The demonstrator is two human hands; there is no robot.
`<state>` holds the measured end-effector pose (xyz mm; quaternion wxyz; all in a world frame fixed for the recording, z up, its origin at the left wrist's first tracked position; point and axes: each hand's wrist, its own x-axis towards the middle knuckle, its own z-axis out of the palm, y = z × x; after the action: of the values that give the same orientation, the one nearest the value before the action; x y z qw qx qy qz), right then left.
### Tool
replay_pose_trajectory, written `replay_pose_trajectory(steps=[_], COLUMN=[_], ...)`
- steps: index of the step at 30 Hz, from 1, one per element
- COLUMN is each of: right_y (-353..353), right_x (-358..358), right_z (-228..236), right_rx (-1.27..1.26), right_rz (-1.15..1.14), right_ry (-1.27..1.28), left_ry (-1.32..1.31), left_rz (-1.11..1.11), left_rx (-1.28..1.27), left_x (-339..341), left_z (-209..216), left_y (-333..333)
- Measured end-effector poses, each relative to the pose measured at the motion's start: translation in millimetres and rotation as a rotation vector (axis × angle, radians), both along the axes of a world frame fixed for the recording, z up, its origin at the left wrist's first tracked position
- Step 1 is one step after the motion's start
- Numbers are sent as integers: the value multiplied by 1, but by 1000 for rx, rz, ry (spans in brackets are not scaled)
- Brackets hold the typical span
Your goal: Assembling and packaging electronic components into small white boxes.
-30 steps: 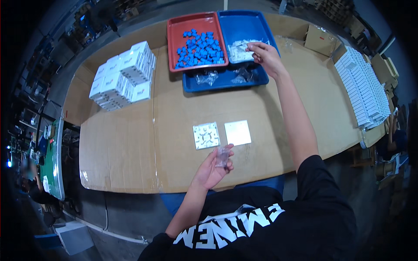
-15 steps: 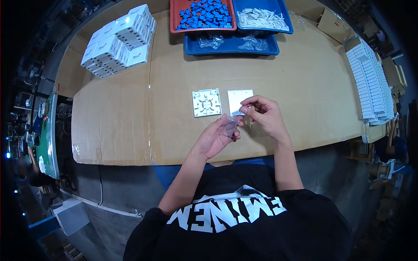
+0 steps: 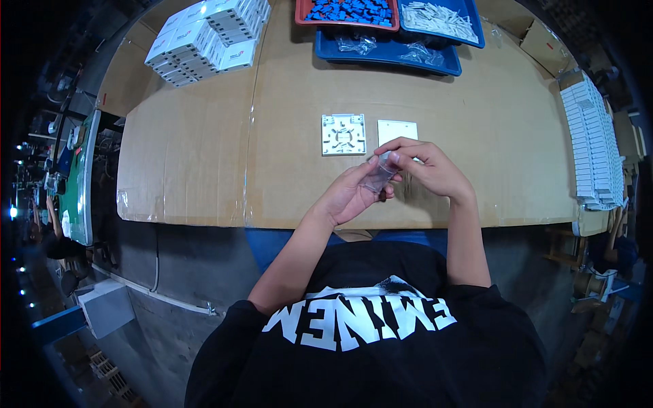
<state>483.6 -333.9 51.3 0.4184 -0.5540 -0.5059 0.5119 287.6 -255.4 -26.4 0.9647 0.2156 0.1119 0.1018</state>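
Observation:
A small clear plastic bag (image 3: 378, 179) lies across the fingers of my left hand (image 3: 345, 197), which is closed around it near the table's front edge. At the bag's upper end are the pinched fingertips of my right hand (image 3: 441, 171); whether something small is between them is hidden. Just beyond my hands, a square white plastic box base (image 3: 332, 139) lies with its moulded inner side up. To its right is a flat white square cover (image 3: 398, 129), partly covered by my right fingers.
Stacked white boxes (image 3: 197, 44) stand at the back left. A red tray (image 3: 347, 24) of blue parts and a blue tray (image 3: 479, 30) of white sticks sit above another blue tray (image 3: 388, 62) holding clear bags. White pieces (image 3: 593, 143) are piled at the right edge.
My right hand has come in to the bag's upper end, its fingertips now at the plastic. The whole view has shifted, so the table things appear higher and further right.

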Motion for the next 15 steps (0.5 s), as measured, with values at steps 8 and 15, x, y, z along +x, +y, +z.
replay_pose_trajectory(steps=[8, 15], right_y=[10, 15], right_x=[-12, -18], right_z=[21, 11], right_rx=[-180, -107], right_rz=[104, 256], right_ry=[-136, -250], left_ry=[-13, 37], left_rz=[-20, 49], left_rx=[9, 79], left_x=[-1, -2], left_z=[0, 3], left_y=[2, 0])
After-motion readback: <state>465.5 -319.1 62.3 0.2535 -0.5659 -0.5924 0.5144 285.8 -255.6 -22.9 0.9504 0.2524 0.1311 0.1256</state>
